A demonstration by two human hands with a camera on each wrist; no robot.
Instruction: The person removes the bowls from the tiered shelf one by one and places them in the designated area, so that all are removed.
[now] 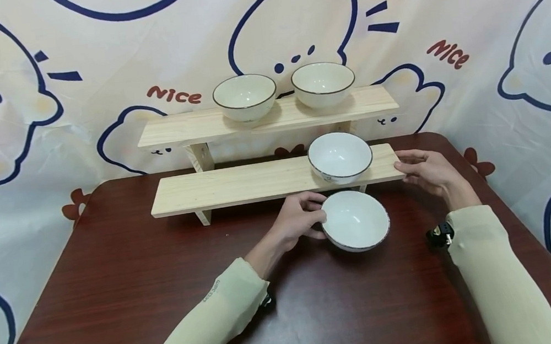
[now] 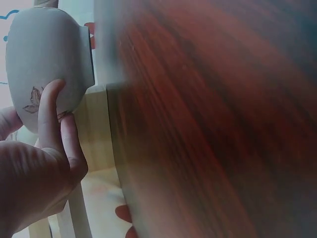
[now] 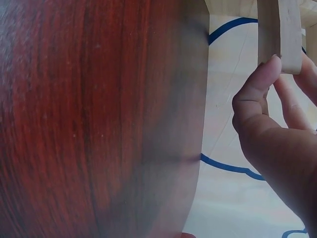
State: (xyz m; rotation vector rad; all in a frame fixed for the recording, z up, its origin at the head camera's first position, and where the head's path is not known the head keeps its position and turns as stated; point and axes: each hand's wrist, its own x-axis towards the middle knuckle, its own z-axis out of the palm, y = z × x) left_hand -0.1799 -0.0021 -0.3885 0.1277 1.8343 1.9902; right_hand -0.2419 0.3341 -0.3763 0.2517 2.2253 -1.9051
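My left hand (image 1: 299,219) grips a white bowl (image 1: 356,220) by its left side, thumb at the dark rim and fingers under the wall. In the left wrist view that bowl (image 2: 47,59) shows a small brown leaf print and its foot, held up off the table. At the right end of the lower wooden shelf (image 1: 237,185), my right hand (image 1: 430,171) pinches the board's edge between thumb and fingers; the right wrist view shows the board end (image 3: 290,39) there. A second bowl (image 1: 340,157) sits on that shelf, just behind the held one.
Two more bowls, a left one (image 1: 245,98) and a right one (image 1: 323,84), stand on the upper wooden shelf (image 1: 176,127). The two-step rack is at the back of a dark red-brown table (image 1: 118,298). A printed cloth (image 1: 470,20) hangs behind and along the sides.
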